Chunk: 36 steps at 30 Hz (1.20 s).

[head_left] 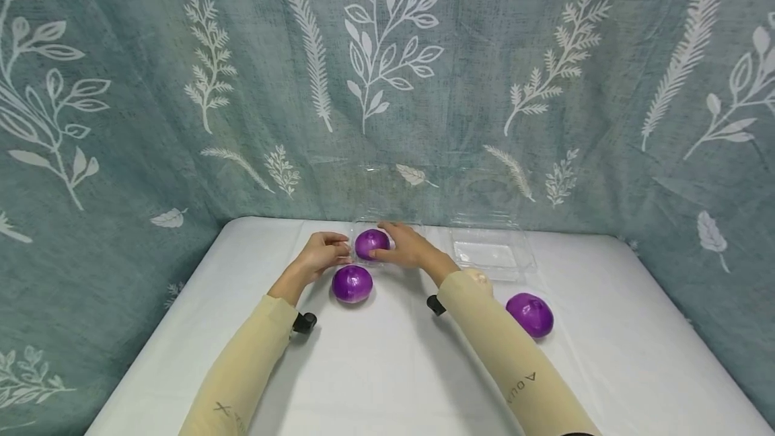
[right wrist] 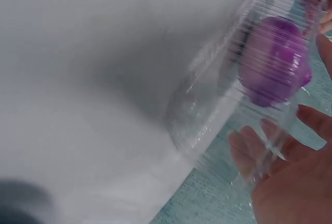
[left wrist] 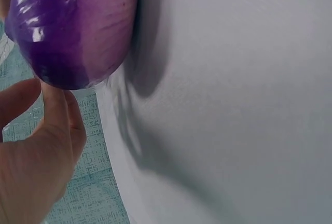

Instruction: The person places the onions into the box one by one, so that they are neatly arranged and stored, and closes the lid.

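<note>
A shiny purple onion (head_left: 372, 244) sits inside a clear plastic container (right wrist: 202, 125) at the back of the table. My right hand (head_left: 407, 245) reaches over the container's right part, thumb and fingers spread loosely beside that onion; some fingers (right wrist: 244, 151) show through the plastic. At the container's left edge, my left hand (head_left: 323, 252) pinches the rim between thumb and fingers, partly hidden by an onion in the left wrist view. This second purple onion (head_left: 352, 284) lies on the table just in front of the container, close to my left hand.
Another clear container (head_left: 487, 254) stands with its lid raised to the right. A third purple onion (head_left: 529, 315) lies beside my right sleeve, which partly hides a pale rounded thing (head_left: 480, 279). Patterned teal cloth (head_left: 387, 120) hangs behind the white table (head_left: 375, 369).
</note>
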Each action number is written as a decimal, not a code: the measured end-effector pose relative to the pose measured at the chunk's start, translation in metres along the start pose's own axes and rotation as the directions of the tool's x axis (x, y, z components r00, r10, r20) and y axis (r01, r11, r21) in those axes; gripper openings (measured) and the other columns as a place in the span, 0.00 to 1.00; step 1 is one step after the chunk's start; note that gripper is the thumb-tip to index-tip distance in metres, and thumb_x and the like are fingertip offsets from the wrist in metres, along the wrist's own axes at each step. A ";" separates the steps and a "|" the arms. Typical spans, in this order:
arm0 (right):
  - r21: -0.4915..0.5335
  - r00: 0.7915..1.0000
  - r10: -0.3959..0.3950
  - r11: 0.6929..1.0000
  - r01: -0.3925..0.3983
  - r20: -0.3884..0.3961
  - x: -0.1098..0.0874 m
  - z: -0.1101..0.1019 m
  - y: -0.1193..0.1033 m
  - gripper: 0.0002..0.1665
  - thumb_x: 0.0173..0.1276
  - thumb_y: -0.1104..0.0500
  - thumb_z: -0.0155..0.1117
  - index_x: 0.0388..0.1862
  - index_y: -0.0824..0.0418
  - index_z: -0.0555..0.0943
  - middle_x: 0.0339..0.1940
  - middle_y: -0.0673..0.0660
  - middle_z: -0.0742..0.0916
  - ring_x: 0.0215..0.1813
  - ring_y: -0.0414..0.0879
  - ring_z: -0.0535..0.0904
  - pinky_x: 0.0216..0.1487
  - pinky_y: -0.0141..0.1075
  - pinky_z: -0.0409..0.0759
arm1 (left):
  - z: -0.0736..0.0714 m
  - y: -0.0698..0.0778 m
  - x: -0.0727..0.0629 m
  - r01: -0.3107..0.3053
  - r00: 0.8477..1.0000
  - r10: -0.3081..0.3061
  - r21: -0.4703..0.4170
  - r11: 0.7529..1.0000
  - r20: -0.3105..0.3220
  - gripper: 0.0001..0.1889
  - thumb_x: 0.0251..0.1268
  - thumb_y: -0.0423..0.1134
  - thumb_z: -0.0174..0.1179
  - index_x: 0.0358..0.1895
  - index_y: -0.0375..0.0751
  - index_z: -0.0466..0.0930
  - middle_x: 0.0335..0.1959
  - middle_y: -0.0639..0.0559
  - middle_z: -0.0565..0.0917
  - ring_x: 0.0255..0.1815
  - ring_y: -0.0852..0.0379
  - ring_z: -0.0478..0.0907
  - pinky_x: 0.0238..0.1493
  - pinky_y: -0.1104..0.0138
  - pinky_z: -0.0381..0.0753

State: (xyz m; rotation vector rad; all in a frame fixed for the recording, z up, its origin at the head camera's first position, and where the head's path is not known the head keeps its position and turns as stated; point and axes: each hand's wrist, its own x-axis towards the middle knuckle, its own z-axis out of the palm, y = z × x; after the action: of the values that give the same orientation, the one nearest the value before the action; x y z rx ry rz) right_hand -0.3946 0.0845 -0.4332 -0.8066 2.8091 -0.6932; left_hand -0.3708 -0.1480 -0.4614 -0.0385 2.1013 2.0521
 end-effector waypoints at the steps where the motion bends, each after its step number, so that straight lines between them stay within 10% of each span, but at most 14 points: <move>1: -0.005 1.000 -0.004 1.000 0.004 -0.001 -0.002 -0.002 0.000 0.49 0.72 0.37 0.65 0.81 0.60 0.61 0.79 0.66 0.67 0.80 0.63 0.60 0.79 0.59 0.61 | 0.000 0.001 0.000 -0.001 1.000 0.001 0.002 1.000 -0.002 0.23 0.74 0.23 0.53 0.69 0.20 0.67 0.46 0.39 0.76 0.52 0.41 0.81 0.54 0.63 0.88; 14: -0.076 0.997 -0.066 0.995 0.068 0.026 -0.039 -0.023 -0.003 0.45 0.75 0.39 0.62 0.81 0.60 0.61 0.79 0.65 0.66 0.79 0.62 0.60 0.78 0.59 0.62 | 0.001 0.003 -0.004 0.005 1.000 -0.005 0.017 1.000 0.008 0.23 0.74 0.23 0.53 0.70 0.21 0.66 0.46 0.40 0.75 0.53 0.41 0.81 0.58 0.59 0.86; 36: 0.127 0.988 -0.140 0.981 0.147 -0.069 -0.089 -0.010 -0.018 0.42 0.71 0.46 0.70 0.75 0.66 0.68 0.69 0.65 0.77 0.68 0.59 0.74 0.69 0.53 0.76 | 0.003 0.004 -0.003 -0.001 1.000 0.001 0.008 1.000 0.000 0.23 0.73 0.22 0.53 0.69 0.19 0.67 0.44 0.41 0.76 0.50 0.42 0.81 0.58 0.58 0.86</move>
State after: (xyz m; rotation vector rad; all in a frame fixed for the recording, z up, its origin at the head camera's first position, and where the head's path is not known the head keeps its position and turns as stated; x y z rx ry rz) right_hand -0.3136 0.1225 -0.4153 -0.9869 2.7415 -0.9287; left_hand -0.3680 -0.1455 -0.4566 -0.0367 2.1095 2.0448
